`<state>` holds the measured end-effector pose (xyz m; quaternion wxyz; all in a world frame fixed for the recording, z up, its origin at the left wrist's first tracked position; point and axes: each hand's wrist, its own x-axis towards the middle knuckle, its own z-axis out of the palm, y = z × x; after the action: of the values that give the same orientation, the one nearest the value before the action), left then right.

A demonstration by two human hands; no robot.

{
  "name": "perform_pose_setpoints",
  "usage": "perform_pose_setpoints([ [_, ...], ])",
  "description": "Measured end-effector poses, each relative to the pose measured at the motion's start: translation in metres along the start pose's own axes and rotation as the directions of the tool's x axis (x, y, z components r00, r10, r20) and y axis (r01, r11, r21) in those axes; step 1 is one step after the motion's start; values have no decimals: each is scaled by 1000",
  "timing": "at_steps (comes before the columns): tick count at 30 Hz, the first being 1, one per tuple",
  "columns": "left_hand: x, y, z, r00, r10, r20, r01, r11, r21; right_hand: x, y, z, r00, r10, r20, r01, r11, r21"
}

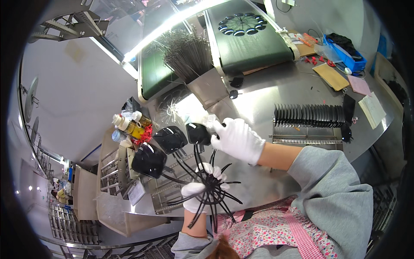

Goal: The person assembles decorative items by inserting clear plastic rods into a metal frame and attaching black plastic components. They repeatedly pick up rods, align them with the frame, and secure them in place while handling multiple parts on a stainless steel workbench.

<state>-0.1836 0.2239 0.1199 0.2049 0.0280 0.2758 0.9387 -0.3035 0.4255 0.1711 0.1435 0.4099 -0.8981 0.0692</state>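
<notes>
In a white glove, my left hand (193,190) is closed round the middle of a black hub with many thin arms spreading out (212,183). Glossy black rounded plates sit on the ends of arms at its left side, one low (148,160) and one higher (170,139). A third glossy black plate (198,133) lies at the fingertips of my right hand (238,140), also white-gloved, with its fingers bent and pinched at that plate's right edge. Whether the third plate is joined to its arm cannot be made out. Bare arms fan out toward the right and front.
A rack of upright black plates (308,115) stands right on the metal table. Behind are a metal box of thin wires (207,86) and a green conveyor belt (248,49) carrying a ring of black plates (242,24). Bottles (131,128) stand left; a blue bin (351,60) is far right.
</notes>
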Motion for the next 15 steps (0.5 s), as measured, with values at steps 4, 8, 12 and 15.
perform_pose_setpoints([
  [4, -8, 10, 1, 964, -106, 242, 77, 989, 124, -2, 13, -6, 754, -302, -583, 460, 877, 140],
  [8, -10, 6, 2, 952, -217, 215, 145, 940, 307, 1, 9, -11, 855, -314, -413, 449, 848, 283],
  [12, 1, 0, -3, 977, -206, -50, 211, 963, 169, 8, -10, -19, 994, 67, -89, -71, 997, -35],
  [15, 2, 10, -5, 975, -215, 51, 201, 960, 193, 9, -5, -26, 833, -324, -449, 327, 942, -72],
])
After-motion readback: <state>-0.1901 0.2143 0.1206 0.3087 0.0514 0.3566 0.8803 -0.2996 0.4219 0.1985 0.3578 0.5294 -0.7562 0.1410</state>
